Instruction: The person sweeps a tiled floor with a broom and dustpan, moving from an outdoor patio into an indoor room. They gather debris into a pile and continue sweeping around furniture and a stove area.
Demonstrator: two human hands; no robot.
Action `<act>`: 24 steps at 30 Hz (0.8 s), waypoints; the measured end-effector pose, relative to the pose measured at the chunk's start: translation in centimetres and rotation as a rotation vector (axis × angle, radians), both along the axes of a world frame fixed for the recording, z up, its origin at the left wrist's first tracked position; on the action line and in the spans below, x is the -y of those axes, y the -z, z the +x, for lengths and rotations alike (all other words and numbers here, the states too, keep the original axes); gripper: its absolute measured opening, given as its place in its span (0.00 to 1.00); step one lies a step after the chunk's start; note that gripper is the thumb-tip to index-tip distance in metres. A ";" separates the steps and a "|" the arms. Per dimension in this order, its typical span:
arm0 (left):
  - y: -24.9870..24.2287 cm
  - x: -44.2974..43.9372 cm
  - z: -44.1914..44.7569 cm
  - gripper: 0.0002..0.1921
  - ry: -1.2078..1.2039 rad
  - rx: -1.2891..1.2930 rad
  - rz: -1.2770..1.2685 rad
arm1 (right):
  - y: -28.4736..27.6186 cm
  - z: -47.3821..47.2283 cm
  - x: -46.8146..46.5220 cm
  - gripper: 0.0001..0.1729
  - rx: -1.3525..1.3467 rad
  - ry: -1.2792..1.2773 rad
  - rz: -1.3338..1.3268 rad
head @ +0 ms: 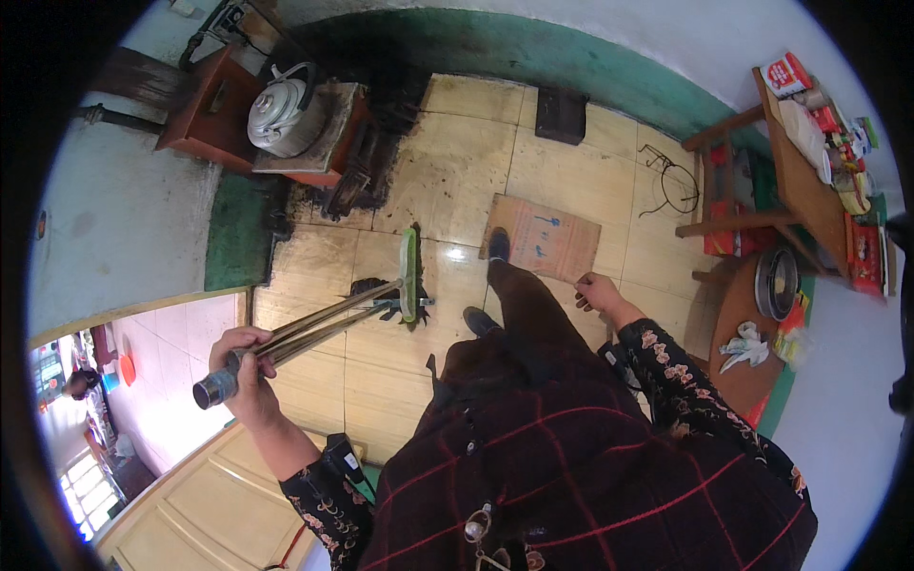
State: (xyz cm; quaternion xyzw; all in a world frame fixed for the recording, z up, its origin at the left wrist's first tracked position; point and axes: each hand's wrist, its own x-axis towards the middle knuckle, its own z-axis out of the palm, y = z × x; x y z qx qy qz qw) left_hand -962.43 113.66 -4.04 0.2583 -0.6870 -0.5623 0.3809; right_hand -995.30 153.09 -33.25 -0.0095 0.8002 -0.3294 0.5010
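My left hand [246, 364] grips the upper ends of two long metal-coloured poles [321, 310] held side by side. Blue tape wraps one pole end near my thumb. At their lower ends are a long green and white cleaning head [408, 275] and, partly hidden behind it, dark mop strips [385, 303] with a metal clamp on the tiled floor. Loosely bent, my right hand [598, 292] hangs at my side with nothing visible in it. In the picture its fingertips lie beside a corner of a flattened cardboard sheet [546, 239], and one of my shoes is on that sheet.
A metal kettle [285, 118] stands on a soot-stained stove [343, 135] at upper left. Near the far wall is a dark box [560, 116]. A wire stand [678, 185] lies beside a wooden table [807, 178] loaded with packages. Lower right, a wooden board [742, 342] holds metal pans [777, 284].
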 end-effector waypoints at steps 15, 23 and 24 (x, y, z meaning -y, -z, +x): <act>-0.3 -1.9 -0.9 0.15 -0.012 0.061 0.034 | -7.3 -1.6 14.5 0.17 -0.127 -0.521 -0.296; -0.7 -3.3 -1.6 0.15 0.012 0.062 0.078 | -21.5 12.1 27.8 0.43 -0.202 -1.074 -0.851; -0.7 -3.6 -1.6 0.14 0.026 0.065 0.079 | -22.3 13.3 28.3 0.38 -0.247 -1.074 -0.835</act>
